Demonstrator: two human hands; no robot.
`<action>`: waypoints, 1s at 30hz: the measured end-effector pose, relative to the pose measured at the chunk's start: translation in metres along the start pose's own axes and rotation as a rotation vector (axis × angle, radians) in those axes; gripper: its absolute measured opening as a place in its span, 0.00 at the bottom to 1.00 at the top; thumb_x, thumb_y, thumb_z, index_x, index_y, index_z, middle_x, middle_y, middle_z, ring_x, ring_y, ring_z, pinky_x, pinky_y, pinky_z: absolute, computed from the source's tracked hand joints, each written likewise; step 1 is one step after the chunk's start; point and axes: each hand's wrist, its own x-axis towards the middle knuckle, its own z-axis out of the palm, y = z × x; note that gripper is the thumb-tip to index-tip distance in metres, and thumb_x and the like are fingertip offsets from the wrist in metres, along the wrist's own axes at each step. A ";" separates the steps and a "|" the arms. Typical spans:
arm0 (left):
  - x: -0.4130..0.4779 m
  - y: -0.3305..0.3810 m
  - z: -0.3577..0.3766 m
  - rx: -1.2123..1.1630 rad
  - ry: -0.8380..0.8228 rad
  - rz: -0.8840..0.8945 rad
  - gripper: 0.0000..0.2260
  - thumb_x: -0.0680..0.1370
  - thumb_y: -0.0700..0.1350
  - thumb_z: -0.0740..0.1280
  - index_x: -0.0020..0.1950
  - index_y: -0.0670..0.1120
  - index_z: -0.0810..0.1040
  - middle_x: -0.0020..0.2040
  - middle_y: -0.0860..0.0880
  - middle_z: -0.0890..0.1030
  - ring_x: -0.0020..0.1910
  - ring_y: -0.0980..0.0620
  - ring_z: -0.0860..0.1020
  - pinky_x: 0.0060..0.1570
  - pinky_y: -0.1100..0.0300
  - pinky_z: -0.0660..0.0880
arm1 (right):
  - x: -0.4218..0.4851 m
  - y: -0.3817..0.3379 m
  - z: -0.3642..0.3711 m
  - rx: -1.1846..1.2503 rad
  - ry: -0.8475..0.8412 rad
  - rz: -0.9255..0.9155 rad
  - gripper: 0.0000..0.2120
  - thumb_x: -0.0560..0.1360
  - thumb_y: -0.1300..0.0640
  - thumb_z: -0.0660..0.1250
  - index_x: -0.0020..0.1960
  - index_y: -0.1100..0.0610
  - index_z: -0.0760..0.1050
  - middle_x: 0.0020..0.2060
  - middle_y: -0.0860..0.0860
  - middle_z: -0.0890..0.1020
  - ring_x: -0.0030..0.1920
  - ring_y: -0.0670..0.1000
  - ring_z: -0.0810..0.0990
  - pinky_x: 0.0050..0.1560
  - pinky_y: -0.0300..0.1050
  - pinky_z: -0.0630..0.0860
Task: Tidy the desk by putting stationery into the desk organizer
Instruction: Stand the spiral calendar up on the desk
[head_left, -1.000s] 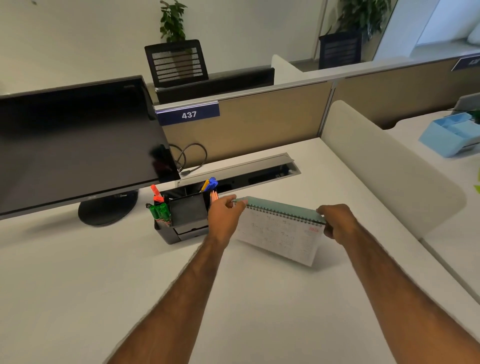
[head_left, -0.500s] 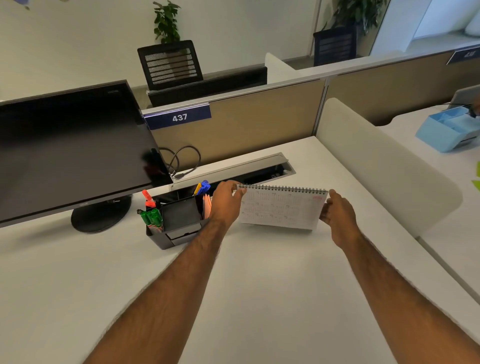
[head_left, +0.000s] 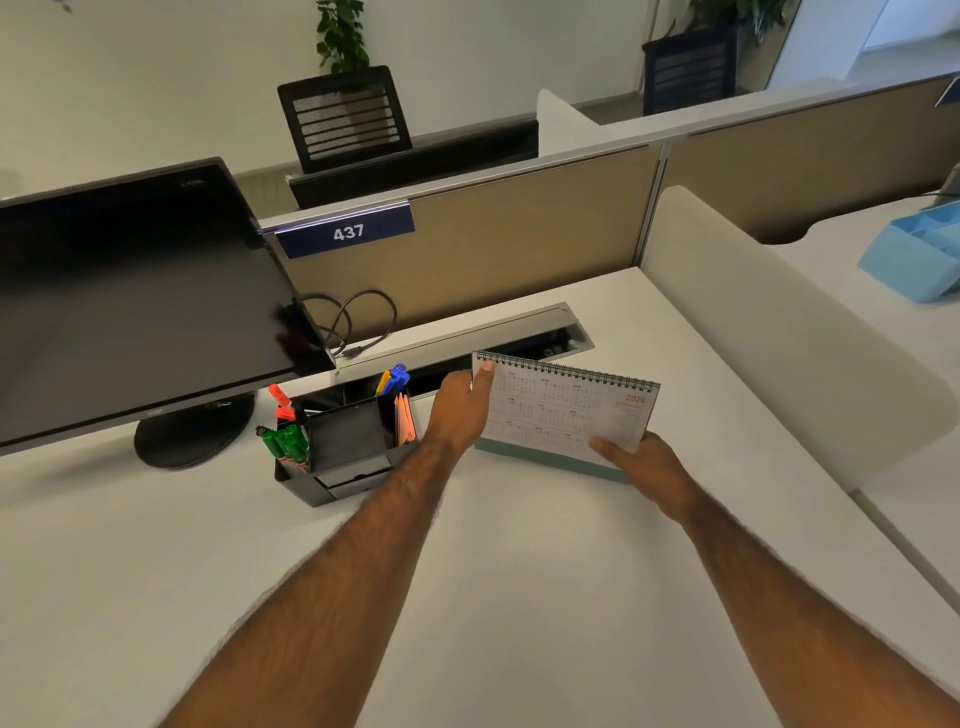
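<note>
Both hands clamped the spiral desk calendar (head_left: 566, 410) standing on the white table (head_left: 519, 597), left hand (head_left: 460, 410) gripping its upper-left edge, right hand (head_left: 641, 462) its lower-right corner, with the black desk organizer (head_left: 337, 457) holding markers just left of the left hand.

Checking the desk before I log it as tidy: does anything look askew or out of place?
Only the desk calendar: both hands, left hand and right hand, hold it beside the black organizer.
</note>
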 end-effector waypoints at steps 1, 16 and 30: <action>0.003 0.002 0.002 -0.005 -0.010 -0.011 0.23 0.83 0.59 0.52 0.56 0.45 0.79 0.48 0.52 0.80 0.43 0.57 0.79 0.33 0.70 0.71 | 0.004 -0.001 -0.004 -0.014 -0.013 -0.003 0.25 0.74 0.47 0.73 0.67 0.56 0.76 0.59 0.50 0.81 0.57 0.52 0.79 0.56 0.44 0.75; 0.063 0.025 0.101 0.103 -0.328 -0.168 0.22 0.85 0.55 0.52 0.69 0.42 0.73 0.66 0.45 0.77 0.64 0.44 0.76 0.60 0.52 0.75 | 0.073 0.001 -0.110 0.195 0.194 0.015 0.33 0.67 0.24 0.63 0.56 0.49 0.80 0.50 0.48 0.86 0.51 0.51 0.84 0.54 0.49 0.79; 0.120 0.024 0.160 0.360 -0.351 -0.129 0.25 0.84 0.59 0.45 0.79 0.52 0.61 0.79 0.49 0.61 0.80 0.42 0.51 0.76 0.37 0.45 | 0.114 0.024 -0.135 0.211 0.415 -0.096 0.31 0.67 0.25 0.64 0.59 0.45 0.79 0.53 0.44 0.84 0.52 0.46 0.83 0.51 0.40 0.78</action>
